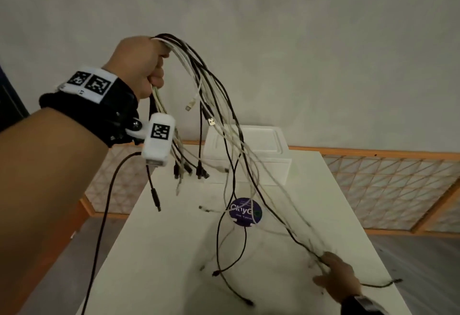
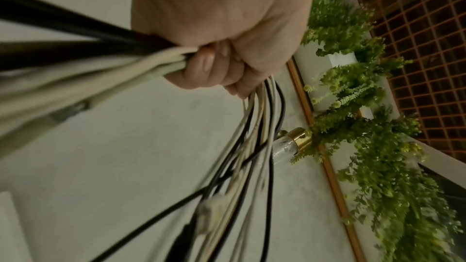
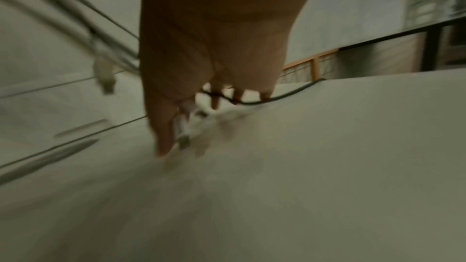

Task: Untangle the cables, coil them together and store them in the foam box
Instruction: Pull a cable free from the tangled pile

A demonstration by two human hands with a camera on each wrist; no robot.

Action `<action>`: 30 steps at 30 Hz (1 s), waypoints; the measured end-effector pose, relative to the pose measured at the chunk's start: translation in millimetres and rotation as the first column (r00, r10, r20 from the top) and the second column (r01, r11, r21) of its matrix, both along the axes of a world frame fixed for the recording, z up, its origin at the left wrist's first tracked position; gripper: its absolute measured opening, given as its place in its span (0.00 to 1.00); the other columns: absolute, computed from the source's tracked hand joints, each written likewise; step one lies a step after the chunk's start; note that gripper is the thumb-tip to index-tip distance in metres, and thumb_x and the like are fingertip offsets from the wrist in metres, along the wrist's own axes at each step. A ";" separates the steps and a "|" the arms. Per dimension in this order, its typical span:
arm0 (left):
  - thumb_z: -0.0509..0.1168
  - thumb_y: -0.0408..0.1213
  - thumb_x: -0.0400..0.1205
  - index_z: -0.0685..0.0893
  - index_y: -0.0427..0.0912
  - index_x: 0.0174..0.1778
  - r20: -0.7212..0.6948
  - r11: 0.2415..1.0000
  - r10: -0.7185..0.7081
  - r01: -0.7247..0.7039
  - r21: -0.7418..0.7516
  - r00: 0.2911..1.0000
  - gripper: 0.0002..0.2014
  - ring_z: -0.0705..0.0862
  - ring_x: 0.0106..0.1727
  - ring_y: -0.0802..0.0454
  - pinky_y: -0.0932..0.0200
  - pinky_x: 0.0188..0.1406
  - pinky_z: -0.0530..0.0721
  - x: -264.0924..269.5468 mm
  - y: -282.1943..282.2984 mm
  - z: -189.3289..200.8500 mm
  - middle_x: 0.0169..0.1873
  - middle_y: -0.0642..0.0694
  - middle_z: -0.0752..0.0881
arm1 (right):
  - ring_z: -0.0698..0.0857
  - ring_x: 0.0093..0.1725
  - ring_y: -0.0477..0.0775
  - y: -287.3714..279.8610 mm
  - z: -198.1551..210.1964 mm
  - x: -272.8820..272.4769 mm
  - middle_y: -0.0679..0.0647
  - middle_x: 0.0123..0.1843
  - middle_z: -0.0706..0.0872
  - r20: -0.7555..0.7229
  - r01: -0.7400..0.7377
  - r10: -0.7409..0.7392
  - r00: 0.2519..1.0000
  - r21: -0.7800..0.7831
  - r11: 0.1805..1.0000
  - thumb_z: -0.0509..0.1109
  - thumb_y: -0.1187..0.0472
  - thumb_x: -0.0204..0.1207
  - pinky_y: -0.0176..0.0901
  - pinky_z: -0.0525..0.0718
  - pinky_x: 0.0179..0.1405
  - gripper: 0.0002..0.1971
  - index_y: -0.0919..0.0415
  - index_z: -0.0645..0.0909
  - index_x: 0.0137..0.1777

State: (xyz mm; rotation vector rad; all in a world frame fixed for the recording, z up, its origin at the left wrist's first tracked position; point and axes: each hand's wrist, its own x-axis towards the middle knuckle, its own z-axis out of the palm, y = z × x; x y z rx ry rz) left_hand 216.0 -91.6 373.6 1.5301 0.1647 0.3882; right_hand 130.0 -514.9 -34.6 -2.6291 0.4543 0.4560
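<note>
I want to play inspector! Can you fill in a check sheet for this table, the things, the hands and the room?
Surface: white table, cable ends trailing on it.
Job's things: cables bunched, raised; closed foam box at far end.
Clutter: round purple sticker.
Hands: left hand grips the bunch; right hand low at the trailing ends, grip blurred.
Cables: black and white, still crossing.
Surroundings: grey wall, orange lattice panels, ferns.

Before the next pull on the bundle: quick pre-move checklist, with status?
1. Left hand grips cables firmly: ok.
2. Right hand has a loose end: cannot tell, blurred.
3. Cables untangled: not ok, strands cross above the table.
4. All ends lifted: not ok, several trail on the table.
5. Foam box within reach, behind the bundle: ok.
6. Box open: cannot tell.
</note>
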 end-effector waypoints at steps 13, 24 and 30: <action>0.61 0.31 0.81 0.71 0.43 0.29 0.045 0.983 -0.139 0.133 0.124 0.989 0.14 0.57 0.13 0.57 0.70 0.18 0.54 -13.2 -61.2 -3.5 0.12 0.54 0.63 | 0.68 0.74 0.46 104.3 210.2 74.5 0.48 0.78 0.69 0.689 -0.445 0.091 0.719 0.357 0.821 0.87 0.54 0.54 0.40 0.66 0.71 0.55 0.51 0.59 0.79; 0.60 0.28 0.80 0.72 0.41 0.29 0.028 0.965 -0.179 0.170 0.198 0.983 0.13 0.56 0.14 0.57 0.69 0.17 0.54 -27.0 -57.3 -17.4 0.12 0.54 0.63 | 0.81 0.32 0.51 180.4 165.2 76.5 0.52 0.33 0.82 0.603 -0.396 -0.038 0.797 0.569 0.720 0.67 0.59 0.77 0.51 0.82 0.36 0.04 0.58 0.77 0.46; 0.59 0.28 0.79 0.67 0.44 0.29 -0.051 0.998 0.019 -0.016 0.057 0.999 0.14 0.55 0.14 0.57 0.68 0.15 0.54 -9.1 -5.4 -39.1 0.13 0.53 0.63 | 0.80 0.36 0.53 99.9 59.7 44.0 0.46 0.30 0.78 0.431 -0.272 0.148 0.890 0.241 0.932 0.69 0.58 0.73 0.47 0.77 0.39 0.10 0.48 0.71 0.35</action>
